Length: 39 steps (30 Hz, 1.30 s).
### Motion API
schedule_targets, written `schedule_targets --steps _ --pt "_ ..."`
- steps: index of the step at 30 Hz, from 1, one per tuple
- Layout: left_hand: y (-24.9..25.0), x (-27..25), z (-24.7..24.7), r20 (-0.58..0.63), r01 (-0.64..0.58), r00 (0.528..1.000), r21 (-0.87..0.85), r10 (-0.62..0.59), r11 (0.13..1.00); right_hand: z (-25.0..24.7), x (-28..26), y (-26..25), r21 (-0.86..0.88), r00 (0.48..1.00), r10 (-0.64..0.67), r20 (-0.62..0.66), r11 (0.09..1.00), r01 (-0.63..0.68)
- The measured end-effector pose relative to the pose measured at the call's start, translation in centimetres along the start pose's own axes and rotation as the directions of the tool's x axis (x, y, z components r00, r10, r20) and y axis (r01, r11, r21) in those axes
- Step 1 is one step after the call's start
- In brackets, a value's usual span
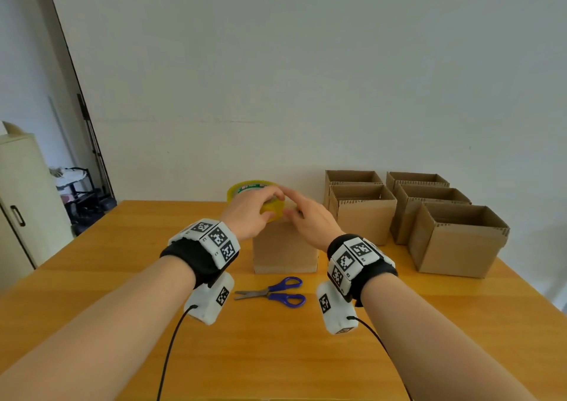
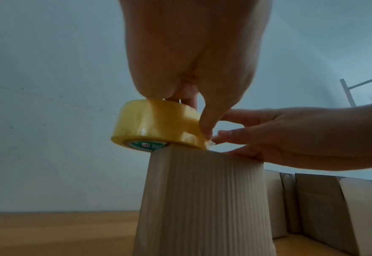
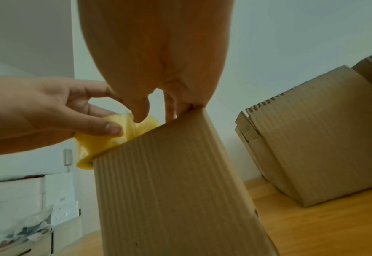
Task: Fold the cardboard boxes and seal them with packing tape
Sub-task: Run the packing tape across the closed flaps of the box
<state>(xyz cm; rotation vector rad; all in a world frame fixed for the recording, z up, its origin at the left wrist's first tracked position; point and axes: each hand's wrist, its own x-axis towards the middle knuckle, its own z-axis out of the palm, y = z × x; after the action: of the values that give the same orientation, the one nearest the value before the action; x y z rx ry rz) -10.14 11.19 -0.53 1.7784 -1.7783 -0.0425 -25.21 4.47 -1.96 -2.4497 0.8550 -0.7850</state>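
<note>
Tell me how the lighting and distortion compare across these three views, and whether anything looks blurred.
Head view: bright, even light; wide-angle bend at the edges; scissors sharp. Left wrist view: dimmer and bluish, box walls splayed by the lens, tape roll clear. Right wrist view: darkest, left hand slightly soft, tape smeared.

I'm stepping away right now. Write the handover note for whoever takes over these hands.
Left hand: grips the tape roll, which rests on top of the closed box at mid-table.
Right hand: at the roll's edge, fingers picking at the tape's loose end, other fingers resting on the box top.
Scissors: on the table in front of the box.
Done: five open boxes stand at the right.
Left: pull tape across this box's top seam, cut it, press it down.
</note>
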Motion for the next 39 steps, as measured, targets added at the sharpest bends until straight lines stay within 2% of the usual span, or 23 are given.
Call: schedule_targets --steps 8,13,19,28,34,39 --pt "0.0 -0.1 0.5 -0.060 0.072 0.995 -0.040 -0.074 0.997 -0.4 0.4 -0.9 0.088 0.998 0.010 -0.063 0.996 -0.004" --pt "-0.1 -0.1 0.5 -0.067 0.070 0.995 -0.031 -0.072 0.997 -0.3 0.7 -0.9 0.218 0.988 0.086 -0.129 0.974 -0.056" --pt "-0.2 0.0 0.6 -0.051 0.057 0.997 -0.064 -0.061 0.996 -0.6 0.7 -0.7 0.320 0.980 0.109 -0.167 0.946 -0.051" --pt "-0.4 0.1 0.7 -0.047 0.062 0.997 -0.070 -0.065 0.996 0.3 1.1 -0.6 0.313 0.955 0.151 -0.254 0.948 -0.066" --pt "-0.4 0.3 0.6 -0.040 0.060 0.997 -0.041 -0.062 0.997 0.5 1.1 -0.4 0.292 0.960 0.126 -0.250 0.955 -0.049" --pt "-0.4 0.5 0.4 -0.023 0.054 0.998 -0.016 -0.055 0.998 0.6 0.8 0.0 0.350 0.968 0.138 -0.209 0.935 -0.058"
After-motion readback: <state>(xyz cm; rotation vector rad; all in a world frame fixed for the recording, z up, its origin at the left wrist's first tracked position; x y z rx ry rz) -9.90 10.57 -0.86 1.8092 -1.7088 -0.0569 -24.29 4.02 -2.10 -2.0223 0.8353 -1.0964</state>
